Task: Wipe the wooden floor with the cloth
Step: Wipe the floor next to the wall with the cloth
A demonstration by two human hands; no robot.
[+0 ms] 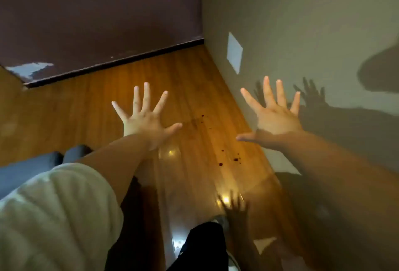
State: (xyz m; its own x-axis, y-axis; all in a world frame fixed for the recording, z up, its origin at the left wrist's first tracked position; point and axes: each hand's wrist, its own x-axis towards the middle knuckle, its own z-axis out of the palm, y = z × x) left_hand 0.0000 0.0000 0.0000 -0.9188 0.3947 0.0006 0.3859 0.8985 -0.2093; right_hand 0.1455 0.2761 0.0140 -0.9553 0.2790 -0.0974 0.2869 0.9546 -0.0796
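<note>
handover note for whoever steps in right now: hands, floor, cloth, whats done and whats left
Left hand: open, fingers spread, holds nothing, held out over the wooden floor.
Right hand: open, fingers spread, holds nothing, in front of the grey wall.
Cloth: not in view.
Floor: dark red spots on the boards between the hands, close to the wall.
Done: no wiping shows; the spots are unwiped.
Left: get the cloth, wipe the spots and the boards.

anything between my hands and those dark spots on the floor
Nothing visible. The left hand and right hand are spread open, holding nothing; the dark spots lie bare on the wooden floor. No cloth is in view.
</note>
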